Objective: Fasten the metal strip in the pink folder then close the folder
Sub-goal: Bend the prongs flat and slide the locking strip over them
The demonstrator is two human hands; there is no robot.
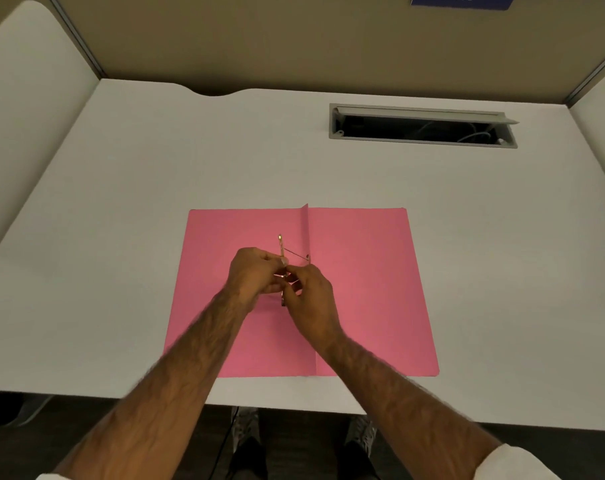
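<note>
The pink folder [363,289] lies open and flat on the white desk, its centre fold running away from me. A thin gold metal strip [281,244] stands over the left leaf next to the fold, with a prong slanting from it toward a hole by the crease. My left hand [252,275] pinches the strip from the left. My right hand [311,292] grips it from the right, fingers meeting the left hand's. The strip's middle is hidden by my fingers; its lower end pokes out below them.
The white desk [155,185] extends on all sides of the folder. An open grey cable hatch [422,126] with wires sits at the back right. Beige partition walls enclose the desk. My shoes show below the front edge.
</note>
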